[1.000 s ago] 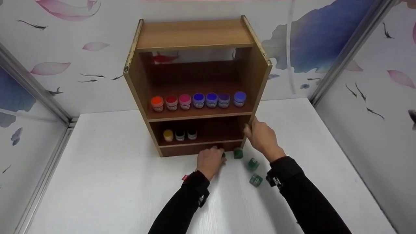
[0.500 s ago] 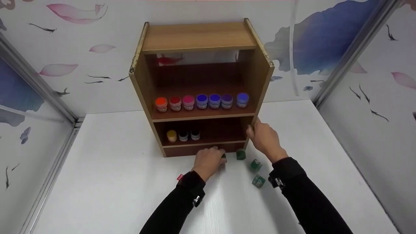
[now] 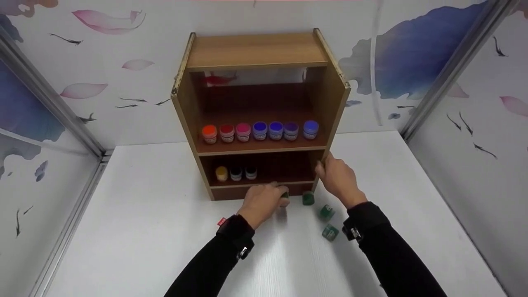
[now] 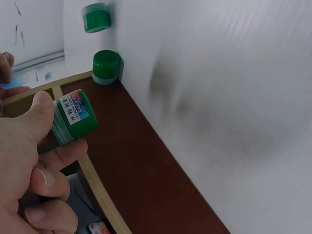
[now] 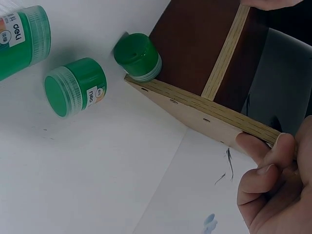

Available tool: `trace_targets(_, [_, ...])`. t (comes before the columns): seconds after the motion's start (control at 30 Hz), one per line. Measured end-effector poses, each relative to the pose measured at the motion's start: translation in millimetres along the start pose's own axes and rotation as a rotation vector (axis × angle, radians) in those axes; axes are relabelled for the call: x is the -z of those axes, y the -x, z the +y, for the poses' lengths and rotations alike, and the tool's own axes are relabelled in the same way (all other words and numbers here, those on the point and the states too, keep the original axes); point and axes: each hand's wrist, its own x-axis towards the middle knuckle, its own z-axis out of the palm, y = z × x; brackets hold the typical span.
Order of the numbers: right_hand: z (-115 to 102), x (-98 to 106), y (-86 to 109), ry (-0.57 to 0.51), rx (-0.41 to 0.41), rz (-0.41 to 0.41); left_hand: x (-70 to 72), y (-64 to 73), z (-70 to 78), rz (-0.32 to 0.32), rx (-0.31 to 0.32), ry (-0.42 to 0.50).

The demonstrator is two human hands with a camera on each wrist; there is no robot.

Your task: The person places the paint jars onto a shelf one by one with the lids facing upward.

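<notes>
My left hand pinches a green paint jar between thumb and fingers. The jar is tilted, its label facing up, in front of the bottom board of a wooden shelf. With thumb and curled fingers my right hand grips the front edge of the shelf's right side panel. Between the hands, a green jar stands at the shelf's lower right corner. Two more, a green jar and a nearer green jar, lie on their sides on the white table.
Orange, red, pink, blue and purple paint jars line the middle shelf. On the lower shelf, a yellow jar and two dark jars stand at the left. Patterned walls enclose the white table.
My left hand has raised the green jar slightly off the table, toward the lower shelf's edge. The right hand keeps its grip on the side panel. The head view has shifted a little.
</notes>
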Motion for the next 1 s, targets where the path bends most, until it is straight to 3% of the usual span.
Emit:
trace_targets(0.33, [2, -1, -0.7, 0.022, -0.019, -0.003, 19.5, -3.8, -18.2, 0.103, 0.01, -0.033])
trace_targets(0.67, [0, -1, 0.4, 0.006, -0.038, -0.024, 36.9, -18.7, -41.6, 0.126, 0.093, -0.015])
trace_targets(1.0, [1, -1, 0.8, 0.021, -0.02, -0.007, 32.4, -26.1, -52.8, 0.087, 0.136, -0.01])
